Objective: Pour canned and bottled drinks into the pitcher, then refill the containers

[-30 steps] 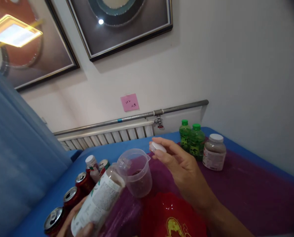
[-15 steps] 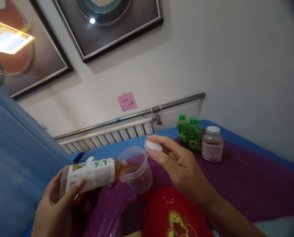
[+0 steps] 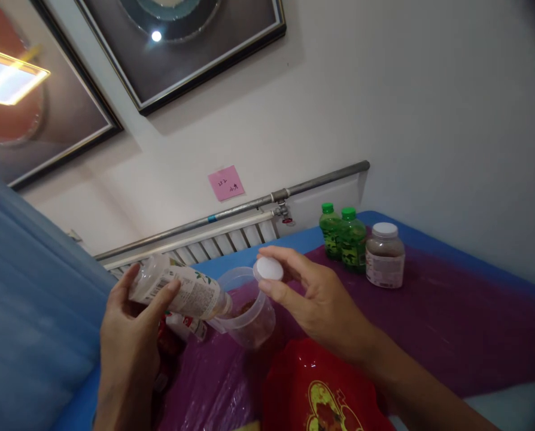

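Observation:
My left hand [image 3: 128,335] grips a labelled drink bottle [image 3: 182,292], tipped mouth-down into a clear plastic measuring cup [image 3: 249,311]. Brownish liquid lies in the cup's bottom. The bottle looks almost drained. My right hand [image 3: 315,296] hovers just right of the cup and pinches a white bottle cap [image 3: 268,269] between thumb and fingers. The cup stands on a purple plastic sheet [image 3: 429,323] over a blue table.
Two green bottles [image 3: 342,233] and a brown jar with a white lid [image 3: 385,255] stand at the back right. A red sheet with a gold emblem [image 3: 321,392] lies in front. Cans and a small bottle [image 3: 184,326] sit behind my left hand. A radiator and pipe run along the wall.
My left hand has raised the bottle's base, tipping it from roughly level to mouth-down, and its liquid has run into the cup. My right hand with the cap stayed beside the cup.

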Demonstrator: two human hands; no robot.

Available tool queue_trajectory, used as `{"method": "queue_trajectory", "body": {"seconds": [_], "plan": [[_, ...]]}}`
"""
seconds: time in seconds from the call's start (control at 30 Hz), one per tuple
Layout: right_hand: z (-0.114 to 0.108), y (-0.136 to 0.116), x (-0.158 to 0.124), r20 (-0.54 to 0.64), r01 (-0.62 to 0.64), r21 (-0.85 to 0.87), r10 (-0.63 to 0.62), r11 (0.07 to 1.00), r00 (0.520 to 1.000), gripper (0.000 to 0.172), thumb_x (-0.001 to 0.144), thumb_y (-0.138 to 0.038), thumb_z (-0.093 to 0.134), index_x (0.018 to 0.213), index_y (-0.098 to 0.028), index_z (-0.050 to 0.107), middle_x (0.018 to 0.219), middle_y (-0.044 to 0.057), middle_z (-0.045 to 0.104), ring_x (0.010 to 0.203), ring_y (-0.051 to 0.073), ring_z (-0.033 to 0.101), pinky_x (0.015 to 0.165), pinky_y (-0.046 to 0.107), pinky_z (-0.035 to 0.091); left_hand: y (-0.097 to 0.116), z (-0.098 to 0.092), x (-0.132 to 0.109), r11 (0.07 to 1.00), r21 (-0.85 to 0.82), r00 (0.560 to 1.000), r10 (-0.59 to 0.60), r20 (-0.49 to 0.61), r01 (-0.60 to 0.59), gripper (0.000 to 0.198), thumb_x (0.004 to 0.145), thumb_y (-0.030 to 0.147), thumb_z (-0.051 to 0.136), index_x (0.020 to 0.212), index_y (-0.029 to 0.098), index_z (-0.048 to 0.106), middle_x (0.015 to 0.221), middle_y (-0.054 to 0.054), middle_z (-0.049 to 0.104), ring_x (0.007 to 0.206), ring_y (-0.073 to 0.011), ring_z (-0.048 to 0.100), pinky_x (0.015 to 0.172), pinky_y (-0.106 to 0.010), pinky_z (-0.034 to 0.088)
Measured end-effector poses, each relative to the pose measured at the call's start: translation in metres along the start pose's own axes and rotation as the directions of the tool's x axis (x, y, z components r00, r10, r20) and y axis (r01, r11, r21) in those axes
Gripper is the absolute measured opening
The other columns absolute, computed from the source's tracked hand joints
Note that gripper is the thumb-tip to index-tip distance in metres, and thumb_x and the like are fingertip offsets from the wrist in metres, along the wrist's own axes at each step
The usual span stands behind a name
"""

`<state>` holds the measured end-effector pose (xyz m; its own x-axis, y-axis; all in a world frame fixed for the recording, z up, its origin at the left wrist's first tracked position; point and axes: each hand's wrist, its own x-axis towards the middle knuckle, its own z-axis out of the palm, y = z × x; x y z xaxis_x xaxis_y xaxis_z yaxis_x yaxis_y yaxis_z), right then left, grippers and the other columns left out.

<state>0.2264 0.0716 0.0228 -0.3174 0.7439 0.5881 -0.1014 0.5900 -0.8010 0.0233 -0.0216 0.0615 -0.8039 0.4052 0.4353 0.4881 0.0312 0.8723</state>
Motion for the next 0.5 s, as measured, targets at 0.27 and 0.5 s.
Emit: {"method": "queue_trajectory", "body": {"seconds": [0.27,0.5], "plan": [[0.005,0.006,0.000,0.030,0.074,-0.099,-0.071,0.992,0.997,0.035,0.084,-0.032,0.062,0.118,-0.020,0.063,0.111,0.005,0.072,0.098,0.020,0.067,0.088,0.034,0.052,-0.005,-0.009,0.006,0.999,0.046,0.999,0.028,0.022,-0.029,0.082,0.063,0.051,0.079,0.137,0.031,0.050,0.115,-0.005,0.067,0.106,-0.0282,0.063,0.102,-0.049,0.043],[0.007,0.011,0.002,0.044,0.044,-0.120,-0.039,0.992,0.998,0.034,0.087,-0.035,0.059,0.117,-0.020,0.062,0.104,0.005,0.073,0.089,0.018,0.067,0.081,0.032,0.053,-0.030,-0.049,0.009,0.990,0.072,0.982,-0.130,0.137,0.121,0.098,0.055,0.052,0.083,0.142,0.028,0.043,0.116,-0.007,0.067,0.101,-0.0298,0.065,0.090,-0.045,0.053]]}}
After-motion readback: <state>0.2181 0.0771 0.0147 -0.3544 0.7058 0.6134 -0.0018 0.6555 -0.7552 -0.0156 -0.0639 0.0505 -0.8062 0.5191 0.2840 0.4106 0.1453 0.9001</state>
